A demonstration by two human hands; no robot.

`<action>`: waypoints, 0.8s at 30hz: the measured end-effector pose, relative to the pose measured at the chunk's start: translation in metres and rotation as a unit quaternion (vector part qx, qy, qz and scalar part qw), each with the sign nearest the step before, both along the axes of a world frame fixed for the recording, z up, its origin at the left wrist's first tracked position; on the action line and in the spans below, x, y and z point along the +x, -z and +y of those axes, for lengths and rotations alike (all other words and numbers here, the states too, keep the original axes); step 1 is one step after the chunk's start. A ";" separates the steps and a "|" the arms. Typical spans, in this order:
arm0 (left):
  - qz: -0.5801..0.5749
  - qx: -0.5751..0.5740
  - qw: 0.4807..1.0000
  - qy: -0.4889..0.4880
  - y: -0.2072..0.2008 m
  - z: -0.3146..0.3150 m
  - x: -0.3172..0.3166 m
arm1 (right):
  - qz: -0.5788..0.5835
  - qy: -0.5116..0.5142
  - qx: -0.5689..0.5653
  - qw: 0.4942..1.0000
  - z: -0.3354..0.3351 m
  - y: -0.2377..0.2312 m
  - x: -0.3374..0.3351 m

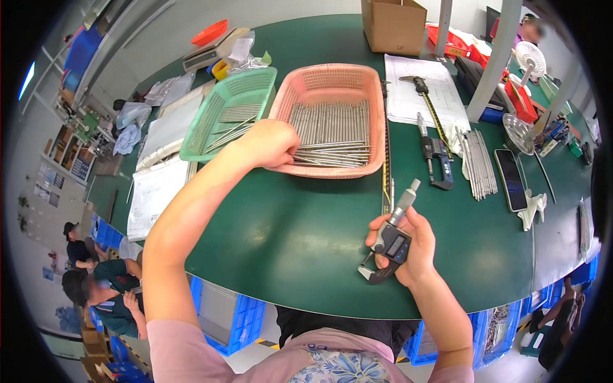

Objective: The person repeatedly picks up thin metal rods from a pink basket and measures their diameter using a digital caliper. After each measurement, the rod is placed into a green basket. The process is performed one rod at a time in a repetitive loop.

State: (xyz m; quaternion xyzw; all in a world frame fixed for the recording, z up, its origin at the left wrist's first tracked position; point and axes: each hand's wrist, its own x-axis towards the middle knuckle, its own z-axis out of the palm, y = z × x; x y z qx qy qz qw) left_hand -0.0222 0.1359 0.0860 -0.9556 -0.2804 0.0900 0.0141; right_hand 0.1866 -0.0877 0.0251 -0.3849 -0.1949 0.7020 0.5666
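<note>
1. Gripping one digital micrometer (394,245) in the right hand (419,247), above the green table (287,242).
2. Reaching left hand (271,142) into one pink basket (332,170) of metal rods (329,127); cannot tell whether gripping any.
3. Also around: one green basket (250,83), one more micrometer (439,157), one smartphone (511,179).

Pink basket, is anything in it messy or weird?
A little: in the pink basket, the front rods beside the left hand lie crosswise and uneven, while the rods behind them line up neatly.

Cardboard box (394,27) at back; white fan (530,56), phone (511,180) at right.
</note>
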 end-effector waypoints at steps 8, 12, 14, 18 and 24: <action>0.031 0.037 0.998 0.031 0.006 0.000 0.002 | 0.006 -0.005 0.010 1.000 0.001 0.002 0.001; -0.041 0.129 0.990 0.032 -0.009 -0.017 -0.006 | 0.006 -0.002 0.011 1.000 0.001 0.001 0.001; -0.168 0.125 0.978 -0.003 -0.012 -0.030 -0.011 | 0.000 -0.001 0.013 1.000 0.002 0.000 0.001; -0.513 -0.193 0.832 -0.090 0.010 -0.074 -0.012 | 0.033 0.031 0.009 0.999 0.003 -0.001 0.003; -0.648 -0.508 0.565 -0.042 0.067 -0.151 0.033 | 0.132 0.057 0.024 0.989 0.006 0.001 0.013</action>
